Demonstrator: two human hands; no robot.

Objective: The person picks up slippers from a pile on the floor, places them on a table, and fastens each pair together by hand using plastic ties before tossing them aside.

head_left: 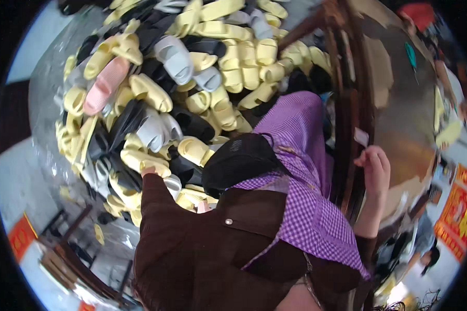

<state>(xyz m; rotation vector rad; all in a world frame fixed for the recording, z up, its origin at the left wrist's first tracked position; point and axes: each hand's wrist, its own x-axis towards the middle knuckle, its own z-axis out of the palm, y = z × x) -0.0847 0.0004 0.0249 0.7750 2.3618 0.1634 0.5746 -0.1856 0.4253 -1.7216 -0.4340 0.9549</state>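
Observation:
My left hand (149, 170) reaches out of a dark brown sleeve into a big heap of slippers and touches the near end of a pale yellow slipper (143, 161). Most of its fingers are hidden, so I cannot tell whether it grips. Grey slippers (151, 129), black slippers and another yellow slipper (194, 150) lie around it. My right hand (376, 165) is raised above the edge of a worn table (386, 179) to the right. Its fingers are curled in, with nothing visible in them. A small white label (361, 137) on the table's edge is nearest to it.
The heap includes a pink slipper (108, 85) and rests against clear plastic sheeting (45, 103). A dark wooden frame (346, 103) runs between heap and table. A black bag (241, 160) hangs in front of me over a purple checked apron (296, 116). People work beyond the table.

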